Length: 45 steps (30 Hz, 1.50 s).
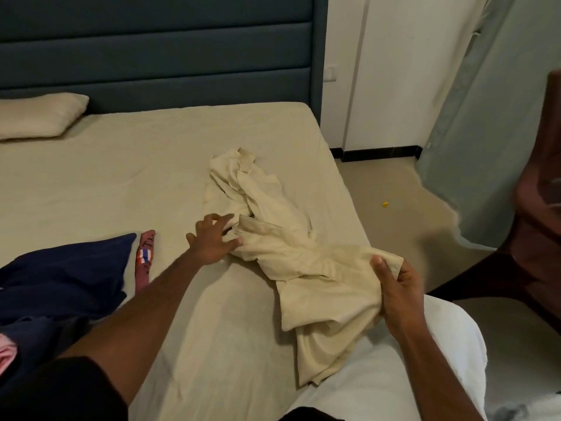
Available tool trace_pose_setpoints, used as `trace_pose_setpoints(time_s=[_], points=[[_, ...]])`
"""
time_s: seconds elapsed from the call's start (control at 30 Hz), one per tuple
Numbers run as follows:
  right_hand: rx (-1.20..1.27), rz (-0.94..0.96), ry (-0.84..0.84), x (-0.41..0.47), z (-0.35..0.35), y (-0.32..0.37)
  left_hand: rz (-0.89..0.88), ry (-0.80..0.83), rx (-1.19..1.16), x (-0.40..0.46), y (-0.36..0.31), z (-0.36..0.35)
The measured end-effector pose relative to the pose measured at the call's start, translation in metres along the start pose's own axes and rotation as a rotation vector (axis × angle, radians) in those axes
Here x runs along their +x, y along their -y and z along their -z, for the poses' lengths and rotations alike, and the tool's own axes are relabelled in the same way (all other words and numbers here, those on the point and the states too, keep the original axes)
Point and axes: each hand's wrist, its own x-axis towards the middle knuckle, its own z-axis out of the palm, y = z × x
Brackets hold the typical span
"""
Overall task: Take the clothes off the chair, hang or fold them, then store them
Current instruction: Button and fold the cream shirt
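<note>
A: What lies at the far left?

B: A cream pillow (39,117) against the dark padded headboard (158,47), and nearer the camera a navy garment (60,278) heaped on the bed (121,183), with a pink patterned garment (145,253) just beside it, partly tucked under.

A: And the left hand (212,240)?

B: It reaches out over the sheet, fingers spread and nearly straight, their tips touching the near edge of the crumpled cream garment (273,232). It grips nothing.

A: Where is that garment exactly?

B: On the right part of the bed, stretched from the middle of the mattress toward the near right corner, bunched and twisted, one end hanging over the white cloth (409,375) at the bottom right.

A: The right hand (397,290)?

B: It holds the garment's near end, thumb on top and fingers curled round a fold, lifting it slightly off the bed.

A: Farther right?

B: Tiled floor (394,189) with a small yellow object (385,204), a pale curtain (473,132), and a dark brown chair (540,238) at the edge
</note>
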Motion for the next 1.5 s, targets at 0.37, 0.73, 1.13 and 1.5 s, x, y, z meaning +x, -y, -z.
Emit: trace_pose_setpoints(time_s=[0.37, 0.73, 1.13, 1.5], points=[[0.079, -0.163, -0.154, 0.016, 0.012, -0.024, -0.091, 0.107, -0.568, 0.030, -0.023, 0.024], [0.215, -0.345, -0.096, 0.019, 0.007, -0.023, -0.050, 0.510, -0.828, 0.037, 0.006, 0.081], [0.165, -0.351, -0.041, 0.013, 0.007, -0.014, -0.029, 0.439, -0.804, 0.032, 0.009, 0.098], [-0.083, -0.218, 0.223, 0.013, 0.016, 0.005, -0.258, 0.291, -0.368, 0.019, 0.003, 0.107]])
